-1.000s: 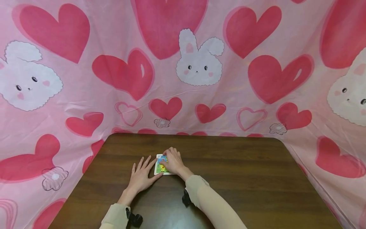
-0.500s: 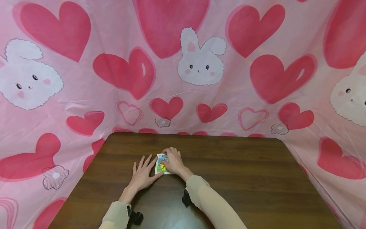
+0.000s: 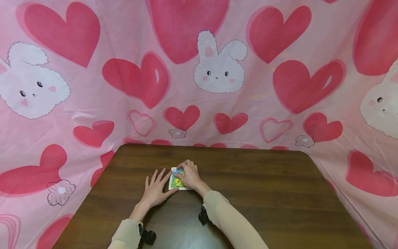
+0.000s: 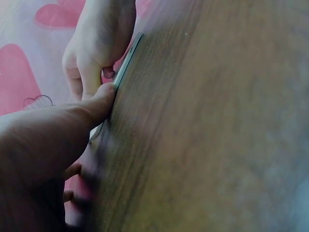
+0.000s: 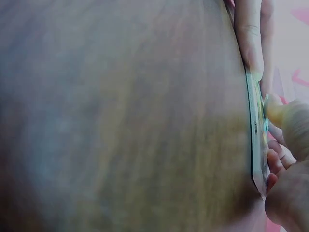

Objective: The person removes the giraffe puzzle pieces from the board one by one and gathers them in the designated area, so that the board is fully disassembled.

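Observation:
A small flat picture puzzle (image 3: 170, 184), white-rimmed with a yellow figure on blue and green, lies on the table. My left hand (image 3: 153, 192) steadies it with spread, fairly straight fingers: the forefinger at its left side, the thumb at its near edge. From the right, my right hand (image 3: 191, 176) reaches over the puzzle and covers its right part. In the right wrist view, the right thumb lies against a thin puzzle piece (image 5: 266, 107) just above the board's face, the other fingers curled in beyond. The left wrist view shows the left thumb (image 4: 102, 100) at the board's edge.
The dark brown wooden table (image 3: 264, 193) stretches around both hands. Behind it and along its sides hangs a pink cloth (image 3: 214, 103) with hearts and rabbit faces. Black wrist cameras (image 3: 148, 237) sit at both cuffs.
My right hand has shifted very slightly to the right over the puzzle, its thumb and fingers moving a little. The left hand keeps its place at the edge.

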A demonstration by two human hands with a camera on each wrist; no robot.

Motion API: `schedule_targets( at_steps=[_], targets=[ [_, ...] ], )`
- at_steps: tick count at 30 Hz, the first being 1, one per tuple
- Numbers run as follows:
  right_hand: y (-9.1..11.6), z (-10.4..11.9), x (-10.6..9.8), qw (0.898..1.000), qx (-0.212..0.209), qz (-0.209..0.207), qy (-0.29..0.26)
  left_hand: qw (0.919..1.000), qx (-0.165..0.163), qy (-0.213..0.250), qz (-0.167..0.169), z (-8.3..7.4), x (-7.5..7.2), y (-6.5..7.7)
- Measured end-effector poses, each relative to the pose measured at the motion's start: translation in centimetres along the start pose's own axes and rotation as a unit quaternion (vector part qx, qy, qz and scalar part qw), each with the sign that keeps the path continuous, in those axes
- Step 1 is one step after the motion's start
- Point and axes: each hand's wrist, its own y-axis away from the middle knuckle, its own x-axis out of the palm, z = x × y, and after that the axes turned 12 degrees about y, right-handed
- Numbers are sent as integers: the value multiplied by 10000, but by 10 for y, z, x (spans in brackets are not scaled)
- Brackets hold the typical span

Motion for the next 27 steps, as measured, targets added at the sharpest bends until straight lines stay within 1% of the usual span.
schedule_targets(
  at_steps=[4, 10, 13, 17, 18, 21, 23, 24, 26, 27],
  targets=[
    [-1, 0, -1, 9999, 67, 67, -89, 10000, -39, -26, 25, -1, 0, 0],
    [-2, -4, 4, 9997, 81, -40, -248, 10000, -55, -12, 32, -1, 0, 1],
    [-3, -5, 7, 9995, 37, -179, -251, 10000, 33, 34, -44, 0, 1, 0],
    [-2, -5, 6, 9994, 25, -273, -218, 9993, 246, 164, -249, 5, 4, 1],
    [-2, -4, 5, 9994, 20, -284, -212, 9993, 223, 176, -223, 5, 5, 1],
    [-1, -3, 4, 9995, 72, -194, -240, 9993, 246, 159, -238, 9, 7, 0],
    [-1, -3, 4, 9996, 40, -181, -213, 9990, 289, 171, -287, 13, 10, -2],
    [-1, -3, 4, 9997, 25, -180, -182, 9992, 266, 152, -254, 14, 10, -2],
    [-1, -4, 4, 9998, 5, -170, -130, 9986, 346, 210, -333, 17, 13, -3],
    [-1, -4, 5, 9998, -11, -176, -118, 9987, 335, 227, -325, 16, 12, -2]
  ],
)
